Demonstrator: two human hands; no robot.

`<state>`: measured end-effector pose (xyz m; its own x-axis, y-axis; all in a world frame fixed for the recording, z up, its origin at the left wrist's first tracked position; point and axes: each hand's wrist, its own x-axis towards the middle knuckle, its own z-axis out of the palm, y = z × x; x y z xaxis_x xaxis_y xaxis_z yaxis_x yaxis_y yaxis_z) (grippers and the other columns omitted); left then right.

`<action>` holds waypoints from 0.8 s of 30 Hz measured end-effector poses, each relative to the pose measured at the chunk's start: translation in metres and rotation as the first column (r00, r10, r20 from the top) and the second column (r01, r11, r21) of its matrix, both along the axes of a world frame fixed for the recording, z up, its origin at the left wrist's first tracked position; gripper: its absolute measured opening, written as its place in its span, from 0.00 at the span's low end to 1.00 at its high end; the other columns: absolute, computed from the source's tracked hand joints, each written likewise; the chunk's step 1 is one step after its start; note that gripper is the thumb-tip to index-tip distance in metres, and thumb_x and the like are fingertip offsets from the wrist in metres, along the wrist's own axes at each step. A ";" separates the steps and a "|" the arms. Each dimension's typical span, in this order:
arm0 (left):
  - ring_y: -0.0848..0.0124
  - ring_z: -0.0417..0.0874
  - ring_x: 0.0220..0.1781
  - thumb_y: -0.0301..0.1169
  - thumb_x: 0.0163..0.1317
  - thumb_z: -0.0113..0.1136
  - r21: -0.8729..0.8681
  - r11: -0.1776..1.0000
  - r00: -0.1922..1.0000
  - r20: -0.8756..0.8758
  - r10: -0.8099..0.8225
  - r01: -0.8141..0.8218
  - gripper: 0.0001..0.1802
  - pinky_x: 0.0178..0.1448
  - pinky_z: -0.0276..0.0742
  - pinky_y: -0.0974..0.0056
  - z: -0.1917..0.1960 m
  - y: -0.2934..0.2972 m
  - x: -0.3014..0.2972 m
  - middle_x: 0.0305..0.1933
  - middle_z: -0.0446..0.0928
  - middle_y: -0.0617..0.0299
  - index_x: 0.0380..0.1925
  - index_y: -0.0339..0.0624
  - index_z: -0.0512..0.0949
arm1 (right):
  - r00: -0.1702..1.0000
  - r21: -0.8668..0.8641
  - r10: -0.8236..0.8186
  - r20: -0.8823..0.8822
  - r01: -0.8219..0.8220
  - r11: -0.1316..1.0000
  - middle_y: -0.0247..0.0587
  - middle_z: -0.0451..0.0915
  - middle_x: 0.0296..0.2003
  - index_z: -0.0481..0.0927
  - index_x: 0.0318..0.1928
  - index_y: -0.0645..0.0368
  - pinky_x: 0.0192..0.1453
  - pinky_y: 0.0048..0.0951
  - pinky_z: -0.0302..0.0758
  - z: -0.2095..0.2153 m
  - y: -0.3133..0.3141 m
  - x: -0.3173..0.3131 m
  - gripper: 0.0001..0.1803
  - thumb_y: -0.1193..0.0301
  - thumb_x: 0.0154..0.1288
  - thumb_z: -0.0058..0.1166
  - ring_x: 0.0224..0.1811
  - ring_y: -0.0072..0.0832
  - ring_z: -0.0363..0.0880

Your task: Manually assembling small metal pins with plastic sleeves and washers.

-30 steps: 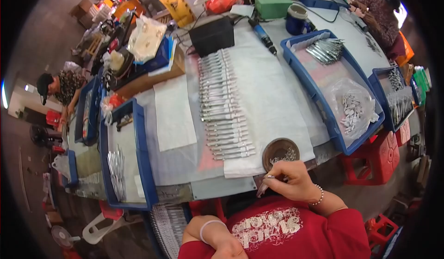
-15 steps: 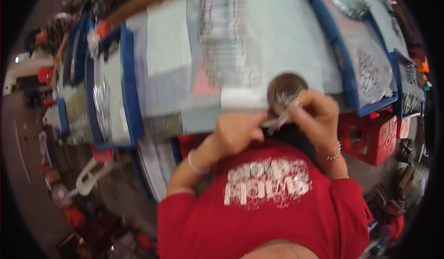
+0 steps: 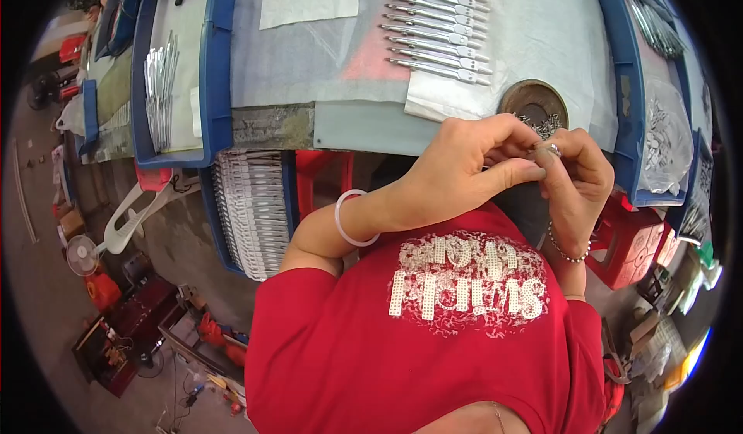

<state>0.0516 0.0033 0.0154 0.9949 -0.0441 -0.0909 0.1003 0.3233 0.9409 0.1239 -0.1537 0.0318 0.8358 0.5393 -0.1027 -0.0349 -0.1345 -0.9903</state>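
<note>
My left hand [image 3: 474, 159] reaches in from the left, thumb and forefinger pinched together. Against its fingertips, my right hand [image 3: 579, 172] is closed in a pinch too. A small shiny spot shows at the right fingers; whatever they hold is too small and covered to name. Just beyond both hands sits a round brown dish [image 3: 534, 89] with a heap of tiny metal pieces [image 3: 546, 123], partly hidden by the fingers. Slender silver metal parts [image 3: 441, 35] lie in a neat row farther up the table, beside a white cloth or paper [image 3: 433, 97] left of the dish.
Blue trays [image 3: 220, 70] with long metal strips [image 3: 161, 85] stand at the left. Another blue tray [image 3: 628, 109] at the right holds a clear bag [image 3: 665, 140] of small parts. Below the table edge are a bin of stacked metal parts [image 3: 251, 209] and a red stool [image 3: 631, 240].
My hands have come together at the fingertips; before, they were apart with a blurred pale, thin thing between them. The view has shifted, and the table sits higher in it.
</note>
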 end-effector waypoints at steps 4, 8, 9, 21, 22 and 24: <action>0.77 0.79 0.42 0.21 0.61 0.55 -0.018 1.000 0.993 -0.118 -0.023 0.021 0.11 0.47 0.76 0.73 0.001 0.002 -0.001 0.38 0.79 0.58 0.43 0.28 0.73 | 1.000 0.021 -0.021 0.013 0.021 1.000 0.28 0.73 0.24 0.76 0.29 0.65 0.25 0.13 0.62 0.000 0.003 0.000 0.02 0.82 0.56 0.56 0.24 0.11 0.68; 0.77 0.79 0.39 0.21 0.62 0.53 0.036 0.999 0.993 -0.117 0.011 -0.007 0.08 0.45 0.76 0.73 0.001 0.003 -0.005 0.36 0.79 0.58 0.41 0.29 0.73 | 0.997 0.018 0.011 -0.080 -0.009 1.000 0.31 0.77 0.24 0.76 0.30 0.66 0.26 0.12 0.67 0.008 0.009 0.002 0.02 0.82 0.57 0.57 0.25 0.11 0.74; 0.77 0.80 0.39 0.22 0.63 0.53 0.000 1.000 0.988 -0.153 0.010 -0.010 0.07 0.44 0.76 0.74 0.002 0.002 -0.006 0.35 0.79 0.58 0.40 0.29 0.73 | 0.993 0.033 0.011 -0.116 -0.007 0.999 0.32 0.78 0.24 0.76 0.31 0.65 0.24 0.11 0.68 0.009 0.010 0.002 0.03 0.80 0.58 0.57 0.24 0.12 0.75; 0.78 0.80 0.38 0.24 0.64 0.52 -0.082 0.997 0.981 -0.191 -0.025 0.010 0.06 0.42 0.76 0.74 -0.001 -0.011 -0.003 0.34 0.80 0.57 0.37 0.30 0.72 | 0.986 0.080 0.025 -0.166 -0.012 0.997 0.34 0.78 0.23 0.76 0.31 0.66 0.23 0.13 0.71 0.002 -0.003 0.004 0.04 0.79 0.59 0.58 0.22 0.15 0.77; 0.79 0.80 0.37 0.23 0.63 0.53 -0.135 0.991 0.979 -0.203 -0.012 -0.016 0.06 0.42 0.77 0.74 -0.001 -0.012 -0.003 0.32 0.80 0.58 0.36 0.29 0.72 | 0.986 0.081 0.022 -0.167 -0.008 0.997 0.34 0.78 0.23 0.76 0.31 0.66 0.23 0.13 0.71 0.002 -0.004 0.004 0.04 0.79 0.59 0.58 0.22 0.15 0.77; 0.79 0.80 0.37 0.23 0.63 0.53 -0.132 0.991 0.981 -0.195 -0.008 -0.018 0.06 0.42 0.77 0.74 0.000 -0.013 -0.003 0.32 0.80 0.58 0.36 0.29 0.72 | 0.996 0.036 0.035 -0.084 -0.032 0.999 0.34 0.78 0.23 0.76 0.30 0.66 0.23 0.14 0.71 0.003 -0.005 0.006 0.04 0.79 0.58 0.58 0.22 0.15 0.77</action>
